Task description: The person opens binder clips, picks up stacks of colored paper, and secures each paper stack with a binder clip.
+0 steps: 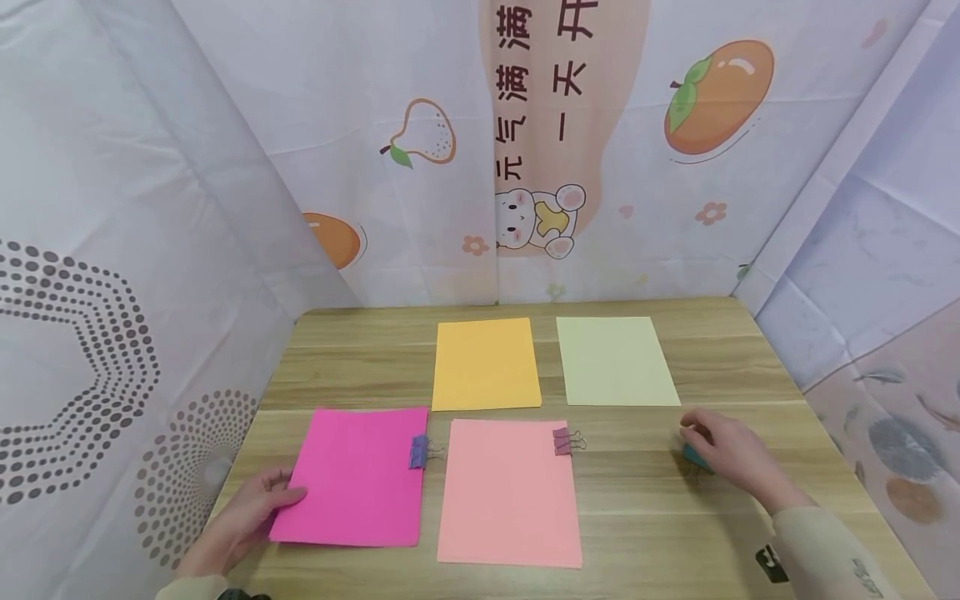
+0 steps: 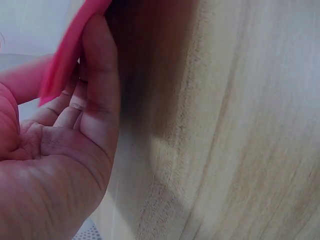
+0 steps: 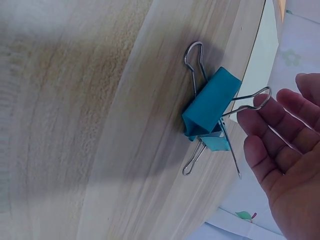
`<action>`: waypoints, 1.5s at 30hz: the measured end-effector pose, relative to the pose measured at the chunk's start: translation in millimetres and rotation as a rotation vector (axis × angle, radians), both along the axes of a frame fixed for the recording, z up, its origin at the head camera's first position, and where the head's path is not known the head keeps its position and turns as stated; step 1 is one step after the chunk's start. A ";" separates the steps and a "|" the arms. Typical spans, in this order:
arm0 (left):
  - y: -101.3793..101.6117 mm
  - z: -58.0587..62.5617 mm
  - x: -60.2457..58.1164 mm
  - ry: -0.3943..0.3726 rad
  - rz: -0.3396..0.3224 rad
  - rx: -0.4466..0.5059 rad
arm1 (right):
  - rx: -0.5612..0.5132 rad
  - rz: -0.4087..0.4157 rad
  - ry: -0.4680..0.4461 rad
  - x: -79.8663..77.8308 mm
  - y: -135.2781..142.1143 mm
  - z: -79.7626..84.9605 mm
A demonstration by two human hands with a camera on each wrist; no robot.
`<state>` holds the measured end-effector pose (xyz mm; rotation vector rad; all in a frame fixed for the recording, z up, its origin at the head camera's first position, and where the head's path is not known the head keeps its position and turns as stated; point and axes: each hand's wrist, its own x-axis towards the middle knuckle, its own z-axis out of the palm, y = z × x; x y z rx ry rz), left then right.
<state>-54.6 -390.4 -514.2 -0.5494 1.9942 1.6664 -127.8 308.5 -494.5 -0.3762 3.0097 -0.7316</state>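
My left hand (image 1: 251,510) pinches the left edge of a magenta paper stack (image 1: 360,479), thumb on top and fingers beneath. In the left wrist view that magenta edge (image 2: 67,55) sits between thumb and fingers, tilted above the wood. A blue-purple binder clip (image 1: 417,452) grips the stack's right edge. At the right, my right hand (image 1: 731,450) hovers over teal binder clips (image 1: 697,457). Two seem to lie together in the right wrist view, a larger teal clip (image 3: 212,102) and a smaller one (image 3: 216,143). The fingertips are at one wire handle; firm contact cannot be told.
A pink paper stack (image 1: 510,500) with a mauve binder clip (image 1: 562,442) lies centrally. Behind it are orange paper (image 1: 486,367) and pale yellow-green paper (image 1: 617,360). Printed curtains (image 1: 420,225) enclose the wooden table (image 1: 637,533). A small black item (image 1: 771,563) lies by the right sleeve.
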 end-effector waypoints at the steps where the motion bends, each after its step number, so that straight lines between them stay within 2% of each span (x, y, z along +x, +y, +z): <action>1: -0.5 -0.2 0.5 0.002 -0.006 0.007 | 0.000 -0.001 -0.006 -0.1 0.4 -0.1; 6: -1.9 -0.2 0.2 -0.009 -0.014 0.008 | 0.003 -0.001 -0.022 0.3 1.6 -0.4; 15: 0.0 7.0 -2.1 -0.060 0.052 -0.146 | 0.009 -0.002 -0.041 1.9 5.1 -3.5; 20: -4.9 7.0 -3.8 -0.089 0.044 -0.217 | 0.013 0.000 -0.051 2.8 6.5 -4.8; 25: -5.0 13.0 -7.6 -0.102 0.024 -0.297 | 0.010 0.004 -0.064 3.5 7.9 -5.6; 28: -3.1 17.0 -10.5 -0.102 0.039 -0.326 | 0.011 -0.001 -0.078 3.8 9.0 -6.5; 34: -1.3 21.4 -16.0 -0.080 0.032 -0.368 | 0.010 0.001 -0.086 4.2 11.0 -8.1; 36: -0.9 22.4 -17.8 -0.069 0.010 -0.385 | 0.013 0.005 -0.081 4.1 11.7 -8.7; 45: 10.5 29.7 -25.5 0.037 -0.050 -0.498 | 0.024 0.018 -0.063 5.7 16.2 -11.7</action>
